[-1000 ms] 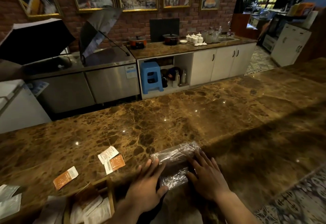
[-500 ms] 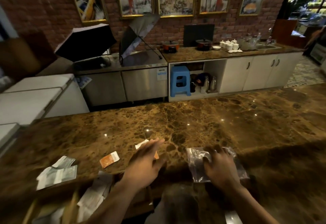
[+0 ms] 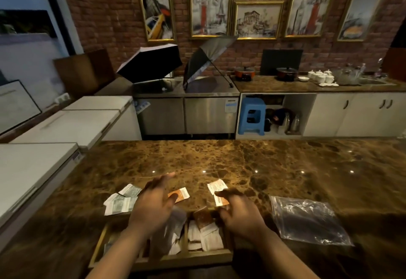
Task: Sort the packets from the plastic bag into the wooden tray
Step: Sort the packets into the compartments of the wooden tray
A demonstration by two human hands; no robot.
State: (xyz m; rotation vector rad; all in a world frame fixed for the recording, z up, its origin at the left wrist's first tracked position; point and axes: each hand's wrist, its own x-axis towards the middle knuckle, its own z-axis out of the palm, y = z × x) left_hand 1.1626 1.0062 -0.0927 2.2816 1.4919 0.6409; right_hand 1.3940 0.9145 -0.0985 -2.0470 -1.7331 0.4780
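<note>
Both grips wide, holding nothing: left hand (image 3: 151, 208) and right hand (image 3: 239, 215) hover above wooden tray (image 3: 162, 259) at 6 o'clock. Loose packets (image 3: 179, 194) on worktop (image 3: 263, 164) just beyond, 12 o'clock. Plastic bag (image 3: 307, 221) flat at 3 o'clock. Risk: dim light, similar packets, wrong compartment.

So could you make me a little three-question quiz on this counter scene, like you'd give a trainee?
1. True or false: the clear plastic bag lies flat on the marble counter, to the right of the wooden tray.
2. Which packet is the left hand reaching over? A) the orange packet B) a blue packet C) a black packet
3. Fill in: the right hand has its fingertips at an orange-and-white packet on the ____.

Key: 1 true; 2 A; 3 counter.
</note>
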